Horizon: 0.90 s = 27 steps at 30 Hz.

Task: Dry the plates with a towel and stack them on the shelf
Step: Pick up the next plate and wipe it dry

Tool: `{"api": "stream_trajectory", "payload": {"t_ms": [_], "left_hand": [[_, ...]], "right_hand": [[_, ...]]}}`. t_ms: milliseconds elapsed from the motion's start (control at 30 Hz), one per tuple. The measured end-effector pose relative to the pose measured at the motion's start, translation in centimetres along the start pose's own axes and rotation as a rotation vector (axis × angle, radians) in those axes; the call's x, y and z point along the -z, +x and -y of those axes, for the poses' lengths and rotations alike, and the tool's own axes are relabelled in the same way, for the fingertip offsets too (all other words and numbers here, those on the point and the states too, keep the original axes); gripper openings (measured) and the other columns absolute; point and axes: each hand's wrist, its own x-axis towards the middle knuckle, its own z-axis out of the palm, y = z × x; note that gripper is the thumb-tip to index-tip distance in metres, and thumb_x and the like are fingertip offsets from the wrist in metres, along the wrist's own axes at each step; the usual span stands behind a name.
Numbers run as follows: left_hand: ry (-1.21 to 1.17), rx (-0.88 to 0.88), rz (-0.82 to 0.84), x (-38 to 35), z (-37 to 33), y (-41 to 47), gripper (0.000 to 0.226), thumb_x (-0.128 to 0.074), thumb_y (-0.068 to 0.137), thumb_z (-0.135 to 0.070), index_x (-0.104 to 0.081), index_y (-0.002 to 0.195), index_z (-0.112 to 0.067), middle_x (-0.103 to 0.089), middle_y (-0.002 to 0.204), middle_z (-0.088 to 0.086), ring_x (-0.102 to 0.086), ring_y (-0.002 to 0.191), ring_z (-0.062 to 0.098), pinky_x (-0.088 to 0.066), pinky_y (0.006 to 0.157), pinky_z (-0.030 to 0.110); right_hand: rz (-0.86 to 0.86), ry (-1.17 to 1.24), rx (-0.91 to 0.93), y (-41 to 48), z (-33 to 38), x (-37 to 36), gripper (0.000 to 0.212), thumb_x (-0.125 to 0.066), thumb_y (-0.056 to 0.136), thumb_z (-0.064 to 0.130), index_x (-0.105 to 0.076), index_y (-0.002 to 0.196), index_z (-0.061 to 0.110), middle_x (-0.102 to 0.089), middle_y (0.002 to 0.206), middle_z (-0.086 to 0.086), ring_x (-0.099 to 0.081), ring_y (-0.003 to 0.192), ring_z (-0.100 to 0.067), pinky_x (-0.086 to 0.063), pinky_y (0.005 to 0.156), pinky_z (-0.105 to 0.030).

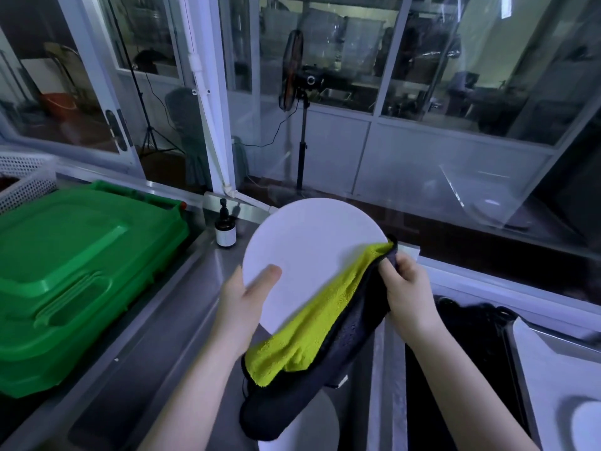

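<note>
I can read no writing on the pump bottle's (225,227) pale label. My left hand (242,299) grips the white plate (309,252) by its left rim, thumb on its face, tilted above the steel surface (182,307). My right hand (408,292) pinches the yellow-and-dark towel (312,333) against the plate's right edge. A closed green bin (74,275) sits left; another plate (312,428) lies below.

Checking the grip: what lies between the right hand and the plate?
In the head view, the yellow-and-dark towel lies between the right hand and the white plate.
</note>
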Motion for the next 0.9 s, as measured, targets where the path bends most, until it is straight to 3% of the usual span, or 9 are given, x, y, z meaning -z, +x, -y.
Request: {"api": "stream_trajectory", "payload": {"t_ms": [233, 300, 367, 400, 500, 567, 700, 800, 900], "left_hand": [[0.549, -0.243, 0.368, 1.3, -5.4, 2.9, 0.012, -0.078, 0.081, -0.036, -0.067, 0.079, -0.042, -0.071, 0.077, -0.021, -0.064, 0.068, 0.002, -0.045, 0.058, 0.017], [0.839, -0.352, 0.439, 0.6, -5.7, 3.3, 0.031, -0.079, 0.082, -0.042, -0.052, 0.066, -0.037, -0.049, 0.060, -0.011, -0.041, 0.056, 0.009, -0.026, 0.050, 0.024], [0.913, -0.382, 0.429, -0.1, -5.7, 3.1, 0.027, -0.078, 0.082, -0.042, -0.054, 0.071, -0.035, -0.047, 0.062, -0.007, -0.040, 0.059, 0.015, -0.027, 0.054, 0.030], [0.869, -0.374, 0.379, -0.2, -5.5, 2.7, 0.016, -0.078, 0.082, -0.039, -0.062, 0.083, -0.040, -0.058, 0.070, -0.009, -0.051, 0.067, 0.015, -0.036, 0.060, 0.031], [0.683, -0.416, -0.056, -0.1, -3.8, 1.0, 0.040, -0.077, 0.087, -0.026, -0.066, 0.125, -0.026, -0.067, 0.113, -0.009, -0.062, 0.097, 0.007, -0.049, 0.085, 0.020], [0.483, -0.348, -0.329, 0.0, -2.6, -0.4, 0.047, -0.072, 0.090, -0.027, -0.057, 0.134, -0.018, -0.066, 0.116, 0.002, -0.065, 0.093, 0.003, -0.054, 0.086, 0.024], [-0.211, 0.312, -0.123, -2.3, -2.3, -1.5, 0.075, -0.063, 0.094, -0.046, -0.021, 0.154, -0.038, -0.066, 0.123, 0.014, -0.075, 0.089, 0.022, -0.062, 0.076, 0.040], [-0.413, 0.421, -0.112, -4.0, -3.0, -0.4, 0.078, -0.070, 0.088, -0.049, -0.022, 0.150, -0.050, -0.060, 0.121, 0.015, -0.071, 0.093, 0.031, -0.061, 0.073, 0.045], [-0.280, 0.423, -0.148, -4.3, -2.1, 0.4, 0.055, -0.073, 0.089, -0.034, -0.043, 0.134, -0.042, -0.057, 0.117, 0.008, -0.065, 0.095, 0.029, -0.056, 0.069, 0.039]], "right_hand": [[0.304, -0.477, 0.400, 1.9, 4.0, -0.7, 0.040, -0.060, 0.085, 0.000, -0.042, 0.061, 0.026, -0.045, 0.054, 0.012, -0.040, 0.056, 0.005, -0.033, 0.056, -0.012], [0.436, -0.641, 0.457, 1.6, 3.8, -1.6, 0.029, -0.063, 0.083, 0.001, -0.051, 0.064, 0.019, -0.053, 0.059, 0.003, -0.044, 0.059, -0.001, -0.034, 0.059, -0.017], [0.407, -0.719, 0.466, 1.0, 2.8, -2.1, 0.021, -0.065, 0.083, -0.001, -0.053, 0.067, 0.006, -0.056, 0.062, -0.011, -0.049, 0.060, -0.020, -0.033, 0.059, -0.024], [0.343, -0.726, 0.465, 0.7, 2.3, -2.2, 0.022, -0.066, 0.083, -0.001, -0.051, 0.068, 0.005, -0.055, 0.062, -0.012, -0.049, 0.061, -0.026, -0.032, 0.059, -0.027], [0.142, -0.655, 0.411, -0.2, 1.0, -1.5, 0.021, -0.065, 0.085, -0.002, -0.052, 0.071, 0.007, -0.058, 0.063, -0.008, -0.050, 0.063, -0.022, -0.034, 0.059, -0.022], [0.000, -0.580, 0.388, -1.2, 0.4, -1.3, 0.017, -0.063, 0.086, 0.000, -0.054, 0.074, 0.006, -0.058, 0.061, -0.005, -0.051, 0.063, -0.016, -0.035, 0.059, -0.012], [-0.118, -0.589, 0.512, -4.0, -0.8, -2.7, 0.021, -0.057, 0.083, 0.004, -0.044, 0.071, 0.016, -0.040, 0.058, 0.009, -0.040, 0.056, -0.007, -0.028, 0.053, -0.018], [-0.035, -0.699, 0.679, -6.1, -2.3, -3.9, 0.019, -0.058, 0.083, 0.000, -0.062, 0.093, 0.015, -0.062, 0.079, -0.002, -0.057, 0.070, -0.012, -0.042, 0.060, -0.021], [0.048, -0.831, 0.753, -7.6, -4.0, -4.4, 0.041, -0.066, 0.075, -0.008, -0.069, 0.115, 0.002, -0.069, 0.117, -0.013, -0.069, 0.096, -0.028, -0.057, 0.074, -0.032]]}}
